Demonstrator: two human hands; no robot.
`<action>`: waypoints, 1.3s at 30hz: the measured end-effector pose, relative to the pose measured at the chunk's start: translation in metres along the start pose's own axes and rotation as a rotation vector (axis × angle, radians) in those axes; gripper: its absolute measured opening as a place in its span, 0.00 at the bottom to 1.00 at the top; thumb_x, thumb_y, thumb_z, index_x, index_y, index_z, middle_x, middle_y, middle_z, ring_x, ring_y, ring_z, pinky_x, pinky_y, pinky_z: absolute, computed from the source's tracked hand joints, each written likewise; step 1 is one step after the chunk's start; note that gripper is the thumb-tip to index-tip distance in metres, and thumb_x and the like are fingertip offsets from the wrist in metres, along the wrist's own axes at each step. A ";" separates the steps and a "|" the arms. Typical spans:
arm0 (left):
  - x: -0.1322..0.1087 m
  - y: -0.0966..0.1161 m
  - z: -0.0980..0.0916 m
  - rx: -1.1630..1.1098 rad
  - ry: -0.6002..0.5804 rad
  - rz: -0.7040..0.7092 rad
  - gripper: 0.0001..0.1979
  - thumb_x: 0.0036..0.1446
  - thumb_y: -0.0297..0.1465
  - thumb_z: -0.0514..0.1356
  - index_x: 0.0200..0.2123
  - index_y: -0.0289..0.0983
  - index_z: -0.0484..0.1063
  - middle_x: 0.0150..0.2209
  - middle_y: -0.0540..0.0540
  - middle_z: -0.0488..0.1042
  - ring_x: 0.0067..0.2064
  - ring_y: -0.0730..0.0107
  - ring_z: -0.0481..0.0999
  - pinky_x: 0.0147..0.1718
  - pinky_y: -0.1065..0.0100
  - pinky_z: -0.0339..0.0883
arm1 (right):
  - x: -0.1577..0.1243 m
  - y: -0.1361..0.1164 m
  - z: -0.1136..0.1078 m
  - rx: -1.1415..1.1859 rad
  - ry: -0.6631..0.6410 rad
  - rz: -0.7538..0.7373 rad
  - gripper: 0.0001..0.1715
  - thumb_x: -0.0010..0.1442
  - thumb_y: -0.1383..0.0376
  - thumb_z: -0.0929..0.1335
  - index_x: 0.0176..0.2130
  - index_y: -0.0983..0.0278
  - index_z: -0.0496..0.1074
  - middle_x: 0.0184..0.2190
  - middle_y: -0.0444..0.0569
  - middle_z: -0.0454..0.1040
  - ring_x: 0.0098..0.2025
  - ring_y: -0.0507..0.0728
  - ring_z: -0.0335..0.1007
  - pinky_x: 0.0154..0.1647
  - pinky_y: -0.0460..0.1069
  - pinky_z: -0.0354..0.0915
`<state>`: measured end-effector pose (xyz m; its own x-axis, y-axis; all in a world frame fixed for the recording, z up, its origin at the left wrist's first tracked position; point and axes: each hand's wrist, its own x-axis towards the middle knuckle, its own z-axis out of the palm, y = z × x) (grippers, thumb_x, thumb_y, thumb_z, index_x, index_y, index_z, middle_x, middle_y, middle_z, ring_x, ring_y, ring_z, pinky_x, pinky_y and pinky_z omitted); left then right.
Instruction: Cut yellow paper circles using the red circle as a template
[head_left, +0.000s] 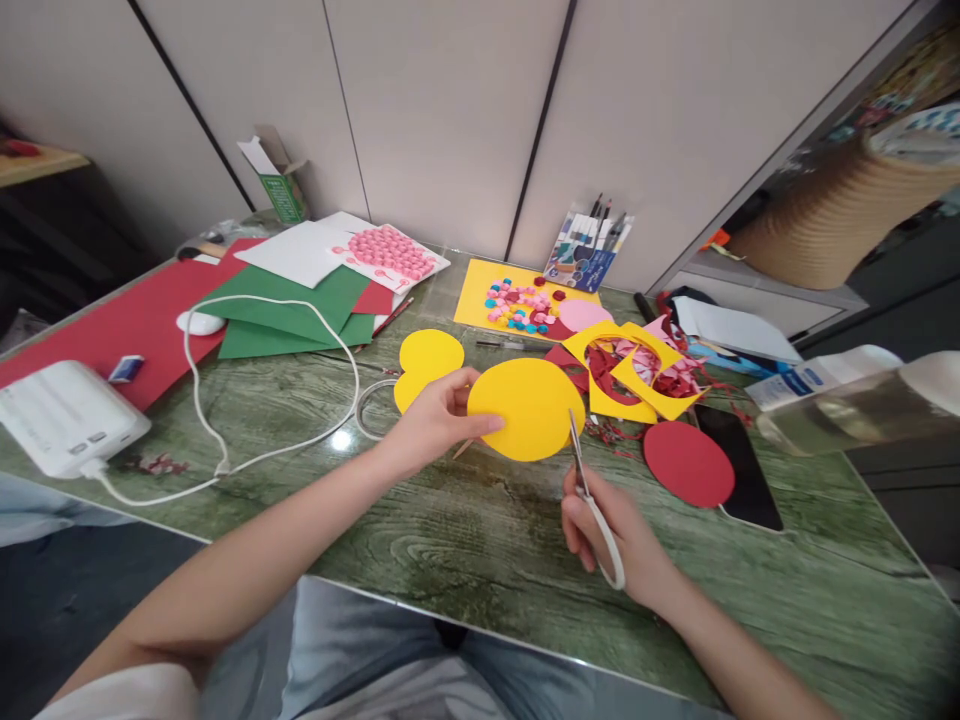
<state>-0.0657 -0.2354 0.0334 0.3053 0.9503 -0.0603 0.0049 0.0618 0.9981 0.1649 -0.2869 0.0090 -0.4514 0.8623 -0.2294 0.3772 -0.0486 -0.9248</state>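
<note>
My left hand (pixel 448 412) pinches a yellow paper circle (pixel 521 408) by its left edge, thumb on top, holding it above the table. Closed around the white handles of a pair of scissors (pixel 600 530) is my right hand (pixel 619 530). The scissor blades point up and lie over the circle's right edge; whether they are cutting into it I cannot tell. Two more yellow circles (pixel 431 352) lie just behind my left hand. To the right, a red paper circle (pixel 688 464) partly covers a black phone (pixel 739 470).
Yellow paper offcuts (pixel 660 385) hold red and pink scraps. Colourful paper balls (pixel 525 305) sit on a yellow sheet behind. A white cable (pixel 281 460) loops from a power bank (pixel 67 420) on the left, near green sheets (pixel 277 310). A clear bottle (pixel 862 400) stands at right.
</note>
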 end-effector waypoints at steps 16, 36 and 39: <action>-0.014 -0.003 0.024 0.047 0.042 -0.039 0.24 0.49 0.33 0.60 0.49 0.36 0.58 0.46 0.42 0.69 0.44 0.60 0.72 0.35 0.63 0.72 | 0.001 -0.001 0.003 -0.013 0.023 -0.014 0.14 0.62 0.55 0.58 0.30 0.61 0.56 0.16 0.38 0.64 0.14 0.47 0.58 0.15 0.42 0.53; -0.009 0.001 0.013 0.118 -0.108 -0.021 0.24 0.50 0.28 0.60 0.51 0.37 0.58 0.44 0.43 0.71 0.45 0.59 0.71 0.35 0.64 0.70 | 0.001 0.002 0.004 0.012 -0.007 -0.020 0.15 0.63 0.54 0.58 0.31 0.62 0.57 0.17 0.38 0.65 0.14 0.47 0.58 0.14 0.41 0.53; -0.009 0.001 0.013 0.148 -0.110 -0.024 0.25 0.50 0.28 0.60 0.52 0.38 0.58 0.41 0.44 0.71 0.42 0.61 0.72 0.34 0.64 0.70 | 0.001 0.002 0.004 0.013 -0.011 -0.038 0.15 0.63 0.54 0.58 0.31 0.62 0.57 0.18 0.38 0.65 0.15 0.47 0.58 0.15 0.42 0.53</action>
<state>-0.0564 -0.2480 0.0353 0.4061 0.9093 -0.0905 0.1507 0.0310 0.9881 0.1622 -0.2883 0.0061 -0.4742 0.8581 -0.1969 0.3489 -0.0221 -0.9369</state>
